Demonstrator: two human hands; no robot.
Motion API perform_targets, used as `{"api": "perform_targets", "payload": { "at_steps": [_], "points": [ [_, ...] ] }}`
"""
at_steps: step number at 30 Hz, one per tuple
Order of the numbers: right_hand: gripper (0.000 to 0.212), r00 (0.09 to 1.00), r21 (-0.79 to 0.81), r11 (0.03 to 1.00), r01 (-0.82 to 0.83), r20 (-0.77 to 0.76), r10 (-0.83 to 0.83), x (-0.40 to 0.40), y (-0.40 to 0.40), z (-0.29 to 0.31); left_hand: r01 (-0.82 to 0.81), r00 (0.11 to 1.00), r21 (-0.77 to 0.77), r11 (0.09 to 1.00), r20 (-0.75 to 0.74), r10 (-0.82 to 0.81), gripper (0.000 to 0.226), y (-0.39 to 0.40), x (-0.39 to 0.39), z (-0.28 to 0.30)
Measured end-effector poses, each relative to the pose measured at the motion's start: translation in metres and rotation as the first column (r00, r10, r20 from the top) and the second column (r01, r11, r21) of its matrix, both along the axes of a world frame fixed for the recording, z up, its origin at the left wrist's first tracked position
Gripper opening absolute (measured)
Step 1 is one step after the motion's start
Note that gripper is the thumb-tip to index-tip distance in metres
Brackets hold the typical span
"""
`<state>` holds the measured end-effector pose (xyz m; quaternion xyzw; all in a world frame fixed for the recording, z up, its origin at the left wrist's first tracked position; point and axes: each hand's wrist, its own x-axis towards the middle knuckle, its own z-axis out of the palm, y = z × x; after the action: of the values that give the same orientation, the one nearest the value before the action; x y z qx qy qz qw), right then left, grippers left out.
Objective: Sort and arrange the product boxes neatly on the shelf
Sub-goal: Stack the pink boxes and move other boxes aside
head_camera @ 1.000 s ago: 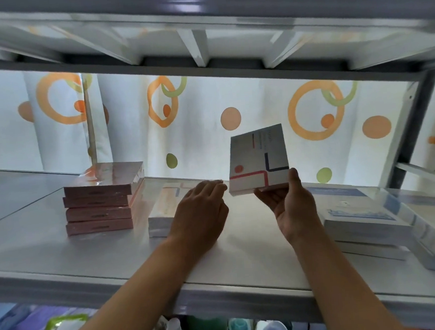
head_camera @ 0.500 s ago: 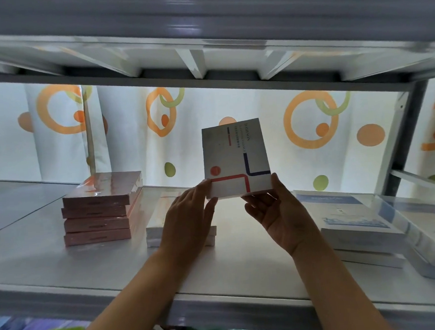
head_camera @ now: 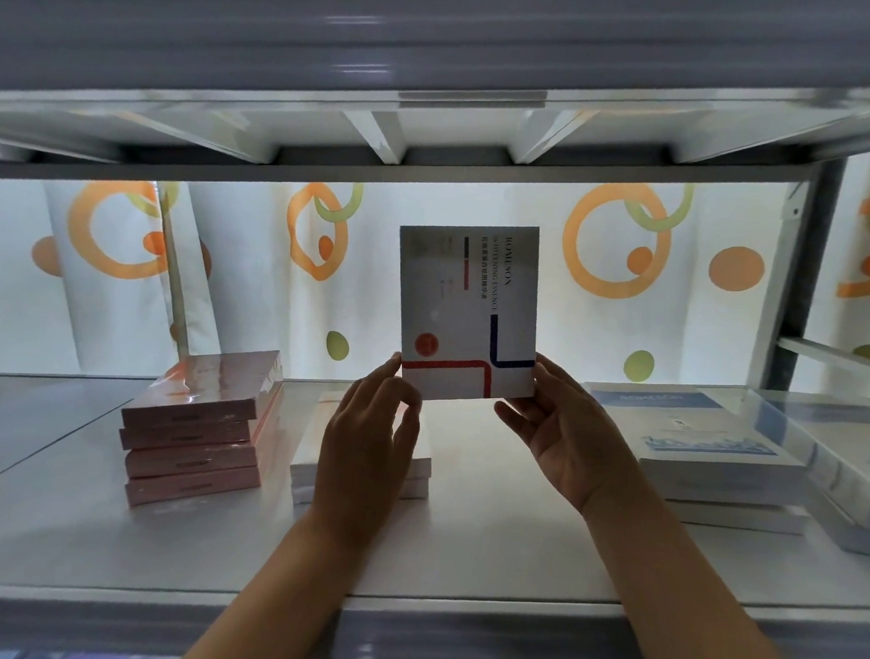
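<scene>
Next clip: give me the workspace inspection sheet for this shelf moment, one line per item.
Surface: white shelf, front edge in view.
Job's things: white box held upright above the shelf; pink stack of four, left; white stack partly behind the left hand; blue-white boxes right, loosely overlapped.
Clutter: nothing seen.
Grips: left hand and right hand each pinch a lower corner of the white box.
Cables: nothing seen.
Surroundings: circle-patterned curtain behind; upper shelf overhead.

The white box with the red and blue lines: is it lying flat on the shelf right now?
No, the white box is held upright above the shelf by the left hand and right hand.
</scene>
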<state>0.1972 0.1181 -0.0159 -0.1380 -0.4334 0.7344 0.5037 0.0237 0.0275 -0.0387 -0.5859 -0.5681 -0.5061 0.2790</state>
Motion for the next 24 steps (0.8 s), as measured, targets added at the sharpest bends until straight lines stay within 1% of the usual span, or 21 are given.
{"api": "perform_targets", "payload": {
  "at_steps": [6, 8, 12, 14, 17, 21, 23, 24],
  "points": [
    [0.02, 0.999, -0.003, 1.0, 0.016, 0.048, -0.015, -0.0001, -0.0011, 0.0012, -0.005, 1.0, -0.014, 1.0, 0.021, 0.006, 0.01, 0.0006, 0.0006, 0.0008],
    [0.019, 0.999, -0.014, 1.0, 0.008, 0.041, -0.007, -0.0001, -0.002, 0.0019, -0.008, 1.0, -0.016, 1.0, 0.027, 0.009, 0.013, 0.0001, 0.0016, 0.0012],
    [0.032, 0.998, 0.055, 0.998, 0.012, 0.058, -0.015, -0.0011, -0.0016, 0.0013, 0.011, 0.999, -0.018, 1.0, 0.045, -0.01, 0.019, -0.0009, 0.0028, 0.0016],
    [0.036, 0.998, 0.059, 0.998, 0.016, 0.058, -0.02, -0.0006, -0.0009, 0.0019, 0.022, 0.999, -0.022, 1.0, 0.047, -0.021, 0.023, -0.001, 0.0031, 0.0015],
    [0.034, 0.999, 0.057, 0.998, 0.012, 0.039, -0.014, 0.0007, -0.0001, 0.0026, 0.031, 0.999, -0.034, 0.999, 0.032, -0.03, 0.031, -0.0011, 0.0041, 0.0012],
    [0.033, 0.999, 0.069, 0.998, 0.005, 0.05, -0.008, 0.0019, -0.0016, 0.0038, 0.027, 0.999, -0.013, 1.0, 0.026, -0.027, 0.042, -0.0019, 0.0056, 0.0008],
    [0.03, 0.996, 0.105, 0.994, 0.027, 0.083, -0.036, 0.0, -0.0058, 0.0041, 0.012, 0.999, 0.02, 1.0, 0.052, -0.013, 0.045, -0.0045, 0.008, 0.0017],
    [0.026, 0.988, 0.156, 0.985, 0.067, 0.127, -0.088, -0.0022, -0.0089, 0.0037, 0.002, 0.997, 0.039, 0.999, 0.077, -0.005, 0.044, -0.0066, 0.0093, 0.0027]
  ]
}}
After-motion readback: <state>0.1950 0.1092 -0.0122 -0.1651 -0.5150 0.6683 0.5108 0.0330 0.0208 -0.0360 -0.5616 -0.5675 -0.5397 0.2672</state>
